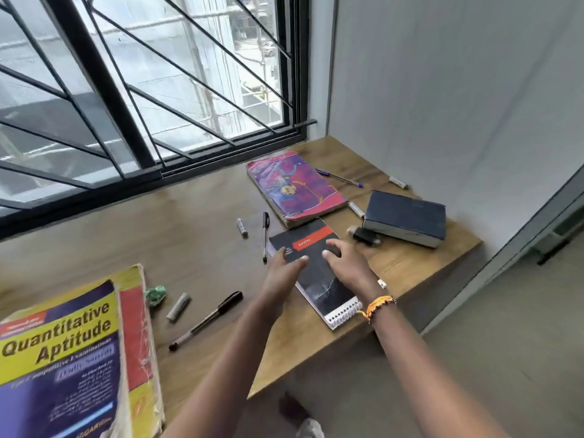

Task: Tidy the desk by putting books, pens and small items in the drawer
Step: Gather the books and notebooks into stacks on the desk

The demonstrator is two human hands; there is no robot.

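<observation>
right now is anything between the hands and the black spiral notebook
Nothing visible. Both the left hand and the right hand are open directly over the black spiral notebook. The black pen lies off to its left and the small black device to its right, both clear.

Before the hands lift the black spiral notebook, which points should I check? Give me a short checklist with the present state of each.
1. Left hand open over the black spiral notebook: ok.
2. Right hand open over it too: ok.
3. Notebook actually gripped: not ok, no fingers curled round it.
4. Nothing lying on its cover besides the hands: ok.
5. Pink book overlapping its far corner: cannot tell.
6. Drawer open and ready: cannot tell, no drawer in view.
</observation>
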